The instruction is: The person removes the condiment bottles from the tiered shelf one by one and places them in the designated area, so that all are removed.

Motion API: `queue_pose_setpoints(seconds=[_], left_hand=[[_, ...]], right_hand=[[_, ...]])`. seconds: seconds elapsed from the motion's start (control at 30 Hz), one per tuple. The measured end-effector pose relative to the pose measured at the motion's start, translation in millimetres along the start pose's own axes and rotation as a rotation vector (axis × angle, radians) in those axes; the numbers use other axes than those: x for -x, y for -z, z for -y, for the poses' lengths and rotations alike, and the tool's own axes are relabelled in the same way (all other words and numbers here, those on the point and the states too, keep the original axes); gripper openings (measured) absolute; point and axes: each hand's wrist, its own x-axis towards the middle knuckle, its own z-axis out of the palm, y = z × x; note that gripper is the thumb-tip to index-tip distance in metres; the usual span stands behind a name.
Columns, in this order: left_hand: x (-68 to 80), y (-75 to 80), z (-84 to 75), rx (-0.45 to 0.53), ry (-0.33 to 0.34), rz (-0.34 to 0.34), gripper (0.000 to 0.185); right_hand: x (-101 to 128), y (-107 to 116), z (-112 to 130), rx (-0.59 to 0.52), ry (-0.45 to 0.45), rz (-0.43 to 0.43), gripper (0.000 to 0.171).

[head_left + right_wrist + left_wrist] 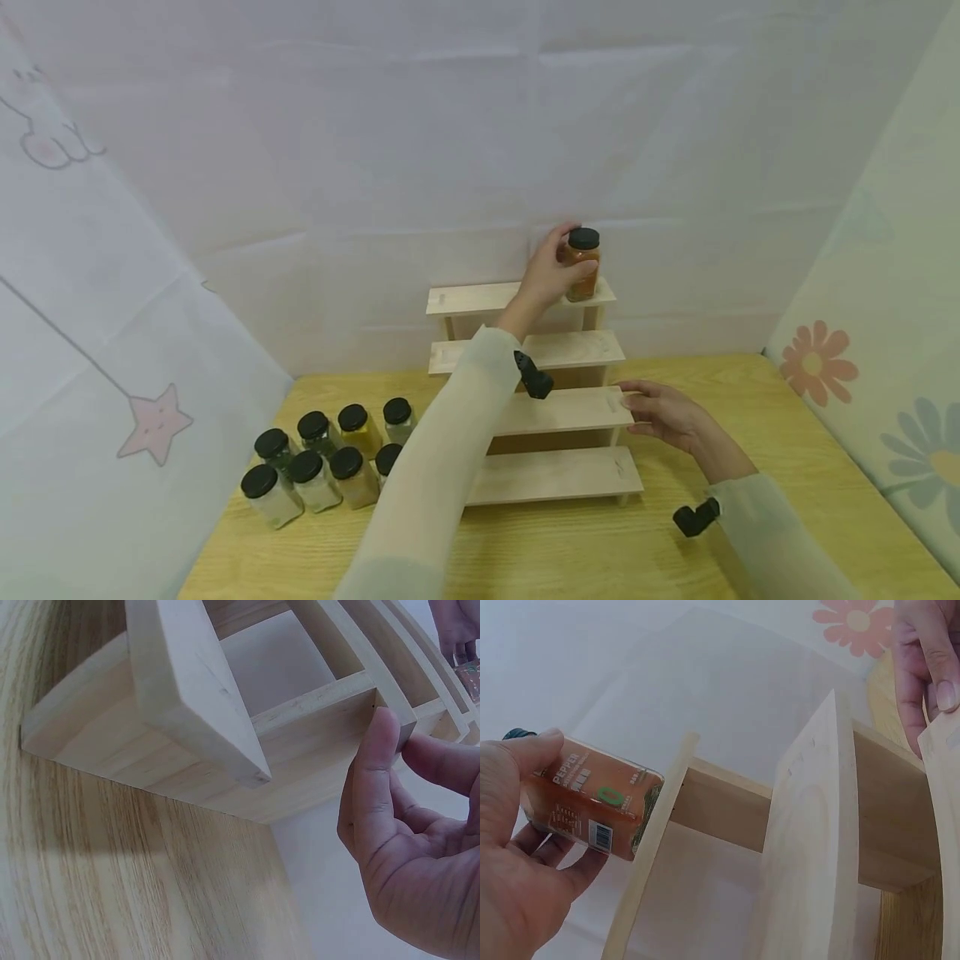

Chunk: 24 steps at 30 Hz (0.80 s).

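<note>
Left hand (551, 271) grips pepper jar (582, 265), orange powder inside, on top shelf (472, 298).

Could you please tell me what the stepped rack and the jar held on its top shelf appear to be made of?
The pale stepped rack looks like unfinished light wood, showing grain. The orange-filled jar in the left hand seems clear glass or plastic, with a matte black lid, probably plastic.
</note>
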Motion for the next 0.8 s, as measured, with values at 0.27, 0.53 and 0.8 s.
queue_pose_setpoints(seconds=[0.27,0.53,0.8], left_hand=[[8.5,9.4,-16.2,-0.020,-0.035,0.024,0.068],[35.0,36.9,-27.6,-0.004,-0.051,0.087,0.065],[59.5,62.3,-28.1,0.082,-0.103,0.127,0.064]], right_hand=[[0,0,-1,0.001,-0.006,-0.005,0.073],[0,3,0,-0.001,-0.006,0.013,0.074],[1,9,-2,0.008,-0.017,-0.006,0.069]])
